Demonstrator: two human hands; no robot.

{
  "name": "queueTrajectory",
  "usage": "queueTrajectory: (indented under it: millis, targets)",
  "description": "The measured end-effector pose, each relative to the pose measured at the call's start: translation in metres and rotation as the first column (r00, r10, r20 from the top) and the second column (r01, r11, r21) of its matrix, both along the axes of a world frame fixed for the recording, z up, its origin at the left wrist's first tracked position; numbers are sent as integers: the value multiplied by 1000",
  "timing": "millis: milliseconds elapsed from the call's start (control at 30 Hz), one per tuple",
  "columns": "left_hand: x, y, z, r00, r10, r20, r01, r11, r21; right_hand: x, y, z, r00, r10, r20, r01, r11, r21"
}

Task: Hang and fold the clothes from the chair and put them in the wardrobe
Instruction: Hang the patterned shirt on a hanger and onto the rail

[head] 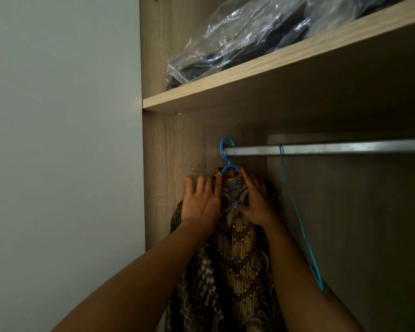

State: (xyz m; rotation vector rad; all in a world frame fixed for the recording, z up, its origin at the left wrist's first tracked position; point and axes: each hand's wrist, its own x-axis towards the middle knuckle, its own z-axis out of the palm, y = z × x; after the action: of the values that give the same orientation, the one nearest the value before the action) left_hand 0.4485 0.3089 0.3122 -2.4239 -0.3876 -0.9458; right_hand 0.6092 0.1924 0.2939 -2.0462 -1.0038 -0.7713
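Wooden wardrobe [173, 144], batik shirt [240, 255] hanging inside

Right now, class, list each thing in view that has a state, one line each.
Patterned shirt: hanging on blue hanger, collar being adjusted.
Blue hanger: hooked on rail.
Second hanger: on rail, empty.
Plastic bag: lying on shelf.
Left hand: on shirt.
Right hand: on collar.

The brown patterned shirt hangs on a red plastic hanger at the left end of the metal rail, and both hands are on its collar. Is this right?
Not quite: the head view shows a blue plastic hanger, not red. The rest holds: the brown patterned shirt hangs at the metal rail's left end, left hand and right hand at its collar.
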Motion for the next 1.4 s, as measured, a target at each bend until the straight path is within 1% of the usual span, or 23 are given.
queueTrajectory:
  millis: [100, 333, 467, 567, 667, 800, 900, 933, 967, 1033, 1067, 1133, 1200, 1233, 1267, 1333, 1400]
  targets:
    - [4, -2, -8, 1000, 4, -30, -4, 1000, 3, 2, 0, -13, 999, -12, -38, 12, 1000, -4]
    - [1, 7, -21, 998, -56, 5, 56, 998, 32, -1, 3, -28, 998, -44, -40, 45, 998, 37]
    - [-11, 8, -19, 996, -92, 8, 91, 995, 30, -25, 1, -31, 998, -58, -27, 61, 992, 114]
    - [-27, 10, -9, 993, -114, 5, 114, 993, 17, -66, 1, -48, 998, -62, 0, 62, 988, 144]
    - [-55, 10, 16, 988, -157, 16, 157, 988, -3, -124, 5, -69, 1000, -19, -5, 19, 988, 150]
    - [-89, -3, 56, 977, -188, 104, 182, 981, 62, -216, 6, -76, 992, 121, 28, -124, 973, 193]
    - [-104, -20, 76, 960, -241, 140, 230, 969, 92, -274, -8, -63, 963, 248, 101, -260, 957, 130]
    - [-108, -26, 81, 955, -259, 147, 246, 964, 100, -288, -17, -57, 955, 257, 146, -278, 949, 147]
    - [-111, -31, 87, 949, -277, 153, 263, 959, 103, -298, -29, -48, 950, 241, 199, -281, 936, 210]
    - [-115, -42, 96, 937, -312, 156, 303, 950, 78, -304, -57, -28, 942, 167, 290, -277, 876, 395]
    - [-117, -48, 99, 933, -328, 150, 323, 945, 55, -300, -72, -16, 945, 128, 300, -266, 834, 483]
    - [-117, -63, 100, 929, -348, 125, 347, 937, 34, -276, -98, 6, 974, 42, 221, -175, 761, 625]
    - [-116, -76, 97, 931, -354, 95, 351, 935, 41, -236, -114, 22, 998, -31, 54, -17, 702, 712]
    - [-115, -82, 96, 932, -354, 82, 352, 935, 33, -213, -118, 26, 998, -60, -21, 57, 690, 722]
    - [-113, -87, 95, 932, -356, 69, 356, 934, 14, -191, -119, 28, 993, -83, -78, 114, 698, 707]
    - [-109, -95, 92, 929, -368, 43, 369, 929, -22, -151, -117, 28, 978, -58, -199, 169, 778, 606]
    - [-106, -102, 90, 927, -374, 19, 374, 927, -14, -123, -110, 29, 939, 39, -341, 134, 873, 468]
